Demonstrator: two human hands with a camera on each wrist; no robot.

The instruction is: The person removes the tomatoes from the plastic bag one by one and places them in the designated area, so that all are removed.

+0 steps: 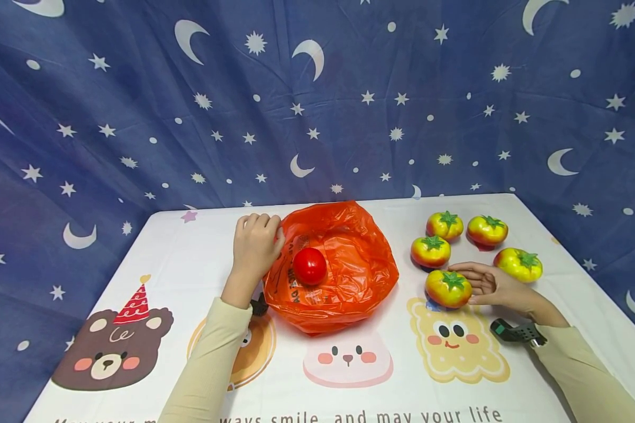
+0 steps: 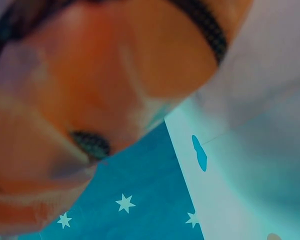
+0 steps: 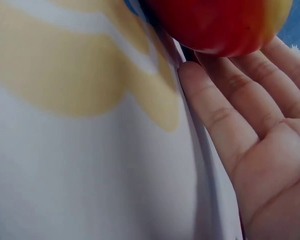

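Note:
An orange plastic bag stands on the table with its mouth spread wide. My left hand grips its left rim with curled fingers. Inside the bag lies a smooth, round red thing like a tomato. At the right, my right hand is beside a yellow-and-red tomato with a green leafy top. Its fingers are loosely extended around the far right side of this tomato, fingertips right at the skin. In the right wrist view, the tomato's red underside shows just above the fingers.
Several similar tomatoes sit around the right hand: one at the left, two behind, including a far one, and another just behind the wrist. A white printed cloth covers the table. A blue starry curtain hangs behind it.

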